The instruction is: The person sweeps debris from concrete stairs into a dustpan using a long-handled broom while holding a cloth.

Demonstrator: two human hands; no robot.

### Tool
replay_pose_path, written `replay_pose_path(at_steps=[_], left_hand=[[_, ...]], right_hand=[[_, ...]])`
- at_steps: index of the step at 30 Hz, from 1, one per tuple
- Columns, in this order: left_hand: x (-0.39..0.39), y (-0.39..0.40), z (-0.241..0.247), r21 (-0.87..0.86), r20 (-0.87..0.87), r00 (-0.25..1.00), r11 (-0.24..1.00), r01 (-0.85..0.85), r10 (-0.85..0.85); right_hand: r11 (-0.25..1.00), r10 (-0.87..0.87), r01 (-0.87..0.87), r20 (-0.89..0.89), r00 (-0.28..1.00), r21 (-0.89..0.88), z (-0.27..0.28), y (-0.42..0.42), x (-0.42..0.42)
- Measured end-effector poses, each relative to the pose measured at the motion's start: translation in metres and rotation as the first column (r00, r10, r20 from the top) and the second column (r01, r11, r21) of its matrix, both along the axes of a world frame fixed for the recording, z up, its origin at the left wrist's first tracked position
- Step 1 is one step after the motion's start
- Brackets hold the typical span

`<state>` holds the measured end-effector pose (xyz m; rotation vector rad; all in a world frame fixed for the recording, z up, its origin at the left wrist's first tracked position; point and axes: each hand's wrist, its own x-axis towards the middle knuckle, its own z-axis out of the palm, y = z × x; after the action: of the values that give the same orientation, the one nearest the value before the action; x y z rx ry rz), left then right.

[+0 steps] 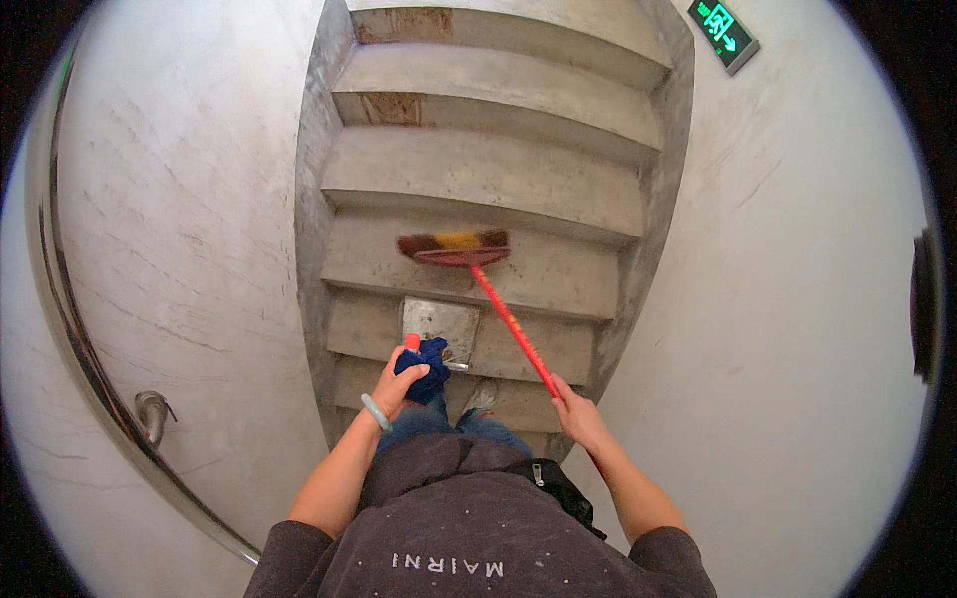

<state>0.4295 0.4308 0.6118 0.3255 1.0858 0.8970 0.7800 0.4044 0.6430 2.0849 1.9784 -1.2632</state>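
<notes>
My right hand (582, 418) grips the red stick (516, 329) of a broom. The broom's head (454, 248), with dark and yellow bristles, is blurred over a concrete step ahead. My left hand (396, 385) is closed around a dark blue cloth (428, 370) and a stick-like thing with an orange-red end (413, 341). Just beyond that hand is a metal dustpan (441, 321), in front of a lower step. Whether the orange-red end belongs to the dustpan's handle cannot be made out, since the cloth and fingers hide the join.
Curved concrete stairs (486, 164) rise ahead between pale walls. A metal handrail (90, 359) on a bracket (152, 418) runs along the left wall. High on the right wall hangs a lit green exit sign (724, 34). A dark object (923, 306) sits at the far right. My shoe (482, 396) is on a lower step.
</notes>
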Motion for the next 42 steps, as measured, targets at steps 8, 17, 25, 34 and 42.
replay_pose_path(at_steps=[8,17,25,34,42], left_hand=[[0.007,0.000,0.005,0.006,-0.007,0.999,0.999,-0.037,0.037],[0.006,-0.006,-0.003,0.044,-0.051,0.996,0.997,-0.068,0.070],[0.010,-0.005,-0.011,0.041,-0.114,0.992,0.998,-0.048,0.052],[0.012,-0.007,-0.007,0.017,-0.122,0.991,0.998,-0.060,0.061],[0.011,-0.009,-0.009,-0.020,-0.065,0.994,0.996,-0.090,0.089]], right_hand=[[0.998,0.011,-0.012,0.019,1.000,0.062,-0.057,0.013,0.030],[0.949,0.293,-0.301,-0.088,0.952,-0.095,0.013,0.028,-0.037],[0.896,0.439,-0.444,0.222,0.871,-0.028,-0.060,0.088,-0.095],[0.951,0.278,-0.269,0.040,0.960,-0.154,-0.030,-0.007,0.001],[0.964,0.026,-0.075,-0.189,0.982,-0.254,0.009,-0.048,0.022]])
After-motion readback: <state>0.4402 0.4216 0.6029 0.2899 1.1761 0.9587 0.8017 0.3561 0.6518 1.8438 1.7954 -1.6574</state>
